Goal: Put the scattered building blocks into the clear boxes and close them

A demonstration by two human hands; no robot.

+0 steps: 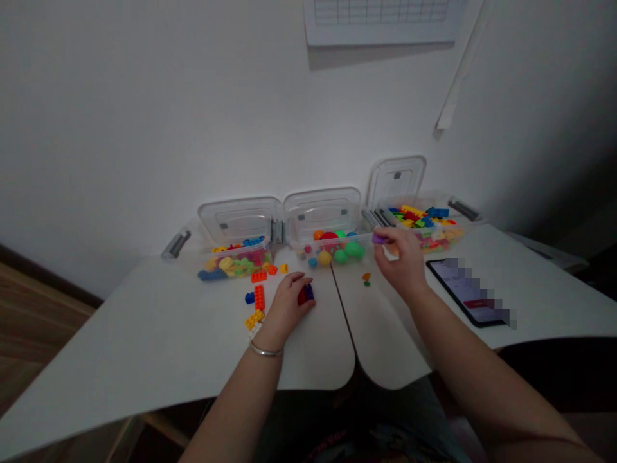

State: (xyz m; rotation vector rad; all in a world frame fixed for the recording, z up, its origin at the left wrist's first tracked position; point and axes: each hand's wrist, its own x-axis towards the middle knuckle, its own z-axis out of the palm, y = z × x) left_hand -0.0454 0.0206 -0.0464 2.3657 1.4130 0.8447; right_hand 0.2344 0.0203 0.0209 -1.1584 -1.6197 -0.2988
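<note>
My left hand (285, 302) rests low over the white table, its fingers wrapped round joined toy bricks (309, 292), one red and one dark blue or purple. My right hand (401, 260) is raised in front of the middle and right boxes and pinches a small purple brick (379, 238) between thumb and fingers. Left of my left hand lie an orange-red brick (259, 297), a blue brick (249, 298), a yellow brick (254, 319) and, partly hidden by my wrist, a white brick (255, 330). Another orange-red brick (259, 276) lies nearer the left box.
Three clear lidded boxes stand open along the wall: the left box (274, 254) and right box (463, 235) with bricks, the middle box (369, 238) with coloured balls. A small orange-and-green piece (367, 279) and a phone (467, 292) lie on the table (168, 334), split by a seam.
</note>
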